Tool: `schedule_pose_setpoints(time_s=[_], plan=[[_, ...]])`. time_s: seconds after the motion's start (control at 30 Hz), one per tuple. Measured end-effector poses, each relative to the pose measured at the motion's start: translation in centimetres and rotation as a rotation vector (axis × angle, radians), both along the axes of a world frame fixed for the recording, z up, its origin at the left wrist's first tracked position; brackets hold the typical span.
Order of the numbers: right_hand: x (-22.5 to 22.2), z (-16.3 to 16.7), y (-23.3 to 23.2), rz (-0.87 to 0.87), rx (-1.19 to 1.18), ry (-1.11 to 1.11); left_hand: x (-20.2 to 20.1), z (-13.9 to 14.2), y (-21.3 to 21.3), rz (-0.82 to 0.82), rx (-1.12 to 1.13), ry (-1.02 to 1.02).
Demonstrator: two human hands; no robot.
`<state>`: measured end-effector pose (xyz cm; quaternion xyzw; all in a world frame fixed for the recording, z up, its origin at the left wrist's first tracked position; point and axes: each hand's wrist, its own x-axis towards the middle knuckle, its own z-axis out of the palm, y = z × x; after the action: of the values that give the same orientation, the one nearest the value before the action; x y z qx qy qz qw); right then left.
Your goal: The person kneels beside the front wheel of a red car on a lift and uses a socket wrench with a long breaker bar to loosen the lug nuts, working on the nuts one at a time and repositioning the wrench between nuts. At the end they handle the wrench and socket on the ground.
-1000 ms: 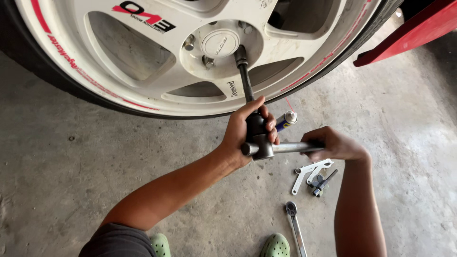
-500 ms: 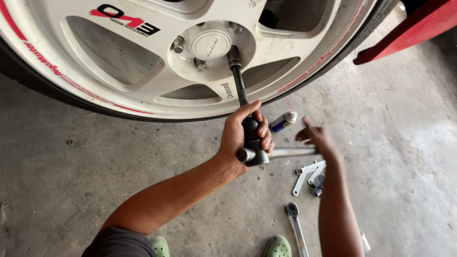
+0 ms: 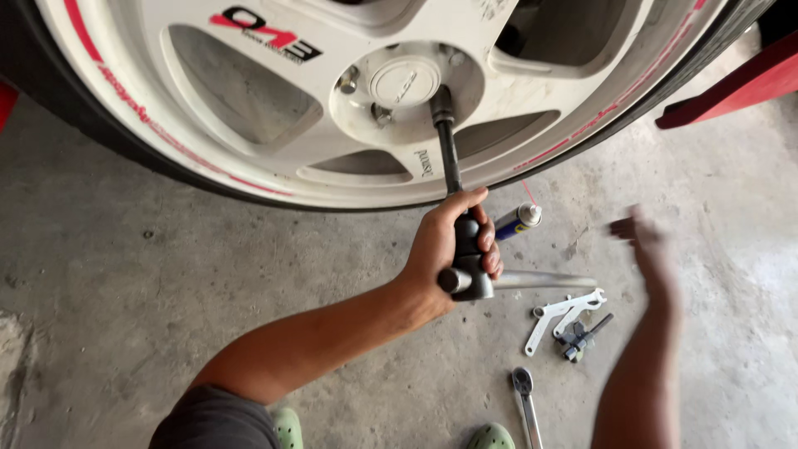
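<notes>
Left hand [image 3: 449, 249] closed around black wrench [image 3: 453, 179], socket end seated on lug nut of white wheel [image 3: 249, 108] above. Right hand [image 3: 652, 249] open, blurred, holding nothing, apart from wrench's silver cross-handle [image 3: 544, 280]. Spray can [image 3: 517, 222] just beyond left hand; ratchet [image 3: 525, 403] on floor below.

My left hand [image 3: 453, 249] is closed in a fist, thumb on top, knuckles facing right, fingers [image 3: 490, 249] wrapped fully round. Left forearm runs from lower left up to the wrist, bare, elbow bent near my sleeve. My right hand [image 3: 648, 245] is raised and open, gripping nothing, blurred. Right forearm rises near vertical from the bottom edge.
</notes>
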<state>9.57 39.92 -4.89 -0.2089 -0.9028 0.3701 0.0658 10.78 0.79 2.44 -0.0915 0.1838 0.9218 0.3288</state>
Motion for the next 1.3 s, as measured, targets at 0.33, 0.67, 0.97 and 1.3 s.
schedule_pose_setpoints(time_s=[0.33,0.67,0.97,1.3], plan=[[-0.1,-7.9,-8.9,0.179,-0.345,-0.425,0.1,1.2,-0.2,0.022,-0.143,-0.048],[0.1,-9.6,-10.7,0.258,-0.418,-0.325,-0.3,1.1,0.2,0.044,-0.18,-0.045],[2.2,-7.5,-7.7,0.251,-0.074,-0.337,-0.7,0.0,0.2,0.032,-0.168,-0.012],[6.2,-1.8,0.5,-0.033,0.096,0.004,5.3,0.6,1.1,-0.069,0.027,0.16]])
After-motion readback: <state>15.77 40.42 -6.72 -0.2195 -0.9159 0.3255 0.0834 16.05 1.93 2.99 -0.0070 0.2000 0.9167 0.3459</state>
